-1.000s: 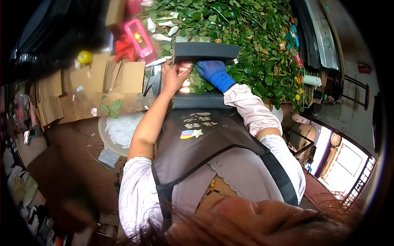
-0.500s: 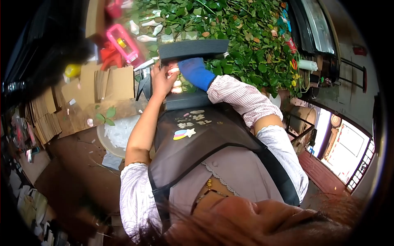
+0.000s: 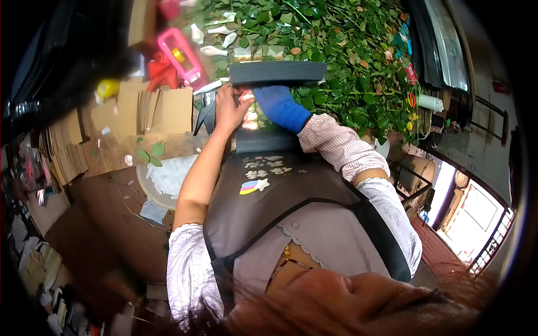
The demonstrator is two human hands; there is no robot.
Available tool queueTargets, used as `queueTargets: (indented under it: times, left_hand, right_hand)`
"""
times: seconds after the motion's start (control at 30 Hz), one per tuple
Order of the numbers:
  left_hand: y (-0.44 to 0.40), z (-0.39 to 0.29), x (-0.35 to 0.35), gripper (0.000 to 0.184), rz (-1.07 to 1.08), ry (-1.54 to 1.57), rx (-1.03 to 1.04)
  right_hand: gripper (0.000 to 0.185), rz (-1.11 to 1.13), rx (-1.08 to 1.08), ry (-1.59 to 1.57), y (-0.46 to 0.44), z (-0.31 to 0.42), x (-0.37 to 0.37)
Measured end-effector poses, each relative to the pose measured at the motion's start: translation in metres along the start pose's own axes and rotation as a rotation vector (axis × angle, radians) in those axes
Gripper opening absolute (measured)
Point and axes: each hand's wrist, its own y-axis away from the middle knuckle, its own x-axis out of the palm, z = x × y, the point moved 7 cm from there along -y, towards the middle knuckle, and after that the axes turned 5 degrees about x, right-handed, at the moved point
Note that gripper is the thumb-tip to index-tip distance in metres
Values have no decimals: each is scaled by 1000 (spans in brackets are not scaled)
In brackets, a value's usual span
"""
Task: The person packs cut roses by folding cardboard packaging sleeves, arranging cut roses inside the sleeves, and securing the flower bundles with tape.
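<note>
Left of the far ridged panel (image 3: 278, 74), our landmark, we log cardboard sheets (image 3: 176, 112) on the desk (image 3: 112, 152), then a pink tape dispenser (image 3: 192, 74). White tapered pieces (image 3: 213, 51) lie just beyond the panel's left end. Below that same end: the bare left hand (image 3: 227, 111), grip curved round the topmost pink bloom and touching it; whether clamped, we can't tell. The pink blooms (image 3: 250, 117) run in a short column from beneath the panel's left part toward the near ridged panel (image 3: 266, 141). Right of them, against the landmark's lower edge: the right hand (image 3: 280, 106), blue-gloved, fingertips hidden, so we can't tell its grip. Beyond and right of the panel, we see leafy stems (image 3: 353, 73) spread loose. Progress, our call: part-way. Visible blooms already sit in line; the top one looks mid-handling. What's left behind the glove, we can't count.
</note>
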Motion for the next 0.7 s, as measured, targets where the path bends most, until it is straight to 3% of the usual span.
queueTargets:
  times: [0.07, 0.2, 0.3, 0.37, 0.53, 0.63, 0.7]
  left_hand:
    - [-1, -8, -4, 52, 5, -45, 45]
    - [-1, -11, -6, 49, 6, -7, 58]
    - [13, 20, -5, 44, -68, 273, -73]
    - [33, 31, -18, 25, -269, 487, -28]
    - [81, 75, -63, 15, -490, 619, -269]
    - [86, 88, -62, 21, -344, 501, -355]
    - [71, 72, -47, 33, -244, 444, -176]
  right_hand:
    - [33, 33, -46, 77, -2, 2, 2]
    - [36, 25, -76, -237, 17, -24, -23]
    - [37, -230, -179, -457, 54, -27, -48]
    - [36, -131, -131, -488, 71, -32, -37]
    - [34, 82, -110, -407, 75, -21, -16]
    - [39, 177, -77, -233, 53, -4, -23]
    - [42, 210, -83, -98, 36, 6, -24]
